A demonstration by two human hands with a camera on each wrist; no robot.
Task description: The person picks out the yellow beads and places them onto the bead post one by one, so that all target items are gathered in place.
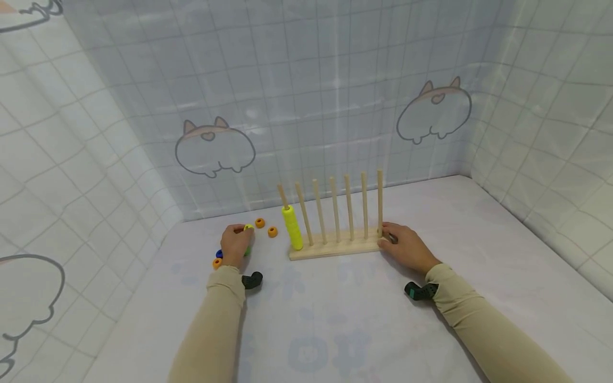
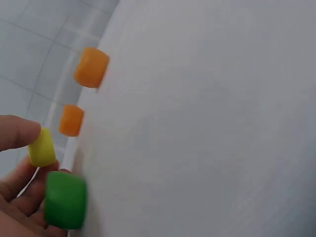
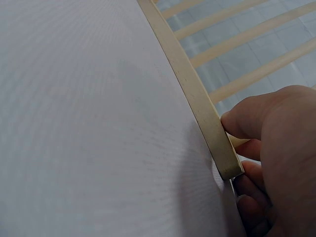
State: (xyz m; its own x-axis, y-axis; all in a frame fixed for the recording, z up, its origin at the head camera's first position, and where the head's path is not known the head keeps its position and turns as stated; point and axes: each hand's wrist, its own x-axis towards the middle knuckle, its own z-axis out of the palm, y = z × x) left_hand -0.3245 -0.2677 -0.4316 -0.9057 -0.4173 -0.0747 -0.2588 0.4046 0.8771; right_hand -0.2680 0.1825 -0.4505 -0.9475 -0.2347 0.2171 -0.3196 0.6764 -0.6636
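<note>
My left hand [image 1: 234, 246] pinches a yellow bead [image 2: 42, 148] between thumb and fingers, left of the wooden peg rack. A green bead [image 2: 65, 200] sits close by the hand on the table, partly hidden in the head view. The rack has several upright pegs on a flat wooden base [image 1: 342, 246]. Its leftmost peg carries a stack of yellow beads [image 1: 292, 229]; the other pegs are bare. At the base's right end, my right hand [image 1: 407, 247] grips the wood, with the thumb on the near side and some fingers hidden behind it.
Two orange beads [image 1: 272, 232] lie between the left hand and the rack. A blue bead [image 1: 219, 254] and another orange bead [image 1: 217, 263] are beside the left wrist. Behind the rack hangs a tiled-pattern cloth wall [image 1: 306, 106], close to the table's far edge.
</note>
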